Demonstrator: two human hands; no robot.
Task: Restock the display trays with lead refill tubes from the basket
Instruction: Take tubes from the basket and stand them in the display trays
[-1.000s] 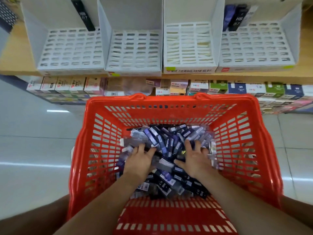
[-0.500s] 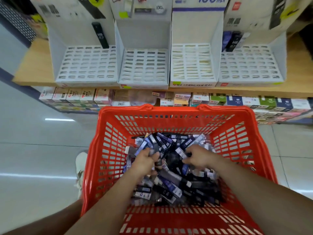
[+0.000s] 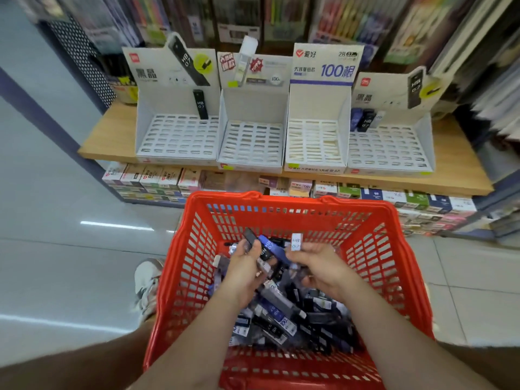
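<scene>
Two bare forearms reach down into the red basket (image 3: 405, 280), nearest of all. Its bottom holds a loose heap of lead refill tubes (image 3: 281, 316), black, blue and clear, lying every way. Above the heap the left hand (image 3: 244, 267) has its fingers curled round a few tubes, with a black tube (image 3: 250, 237) sticking up from the fist. Just beside it the right hand (image 3: 319, 270) pinches a clear tube (image 3: 296, 242) printed HB 0.7, held upright. A blue tube (image 3: 271, 247) slants between the two hands; which one holds it I cannot tell. Left of the basket a white shoe (image 3: 147, 282) stands on the grey tiled floor (image 3: 56, 263). Beyond the basket's far rim, stacked boxes (image 3: 152, 178) sit under a wooden shelf (image 3: 112, 136). On it stand four white slotted display trays (image 3: 251, 144) in a row. The leftmost tray (image 3: 177, 139) has one black HB tube (image 3: 200, 104) upright at its back; the rightmost tray (image 3: 389, 149) has a few standing tubes (image 3: 365, 119) in its back left corner
</scene>
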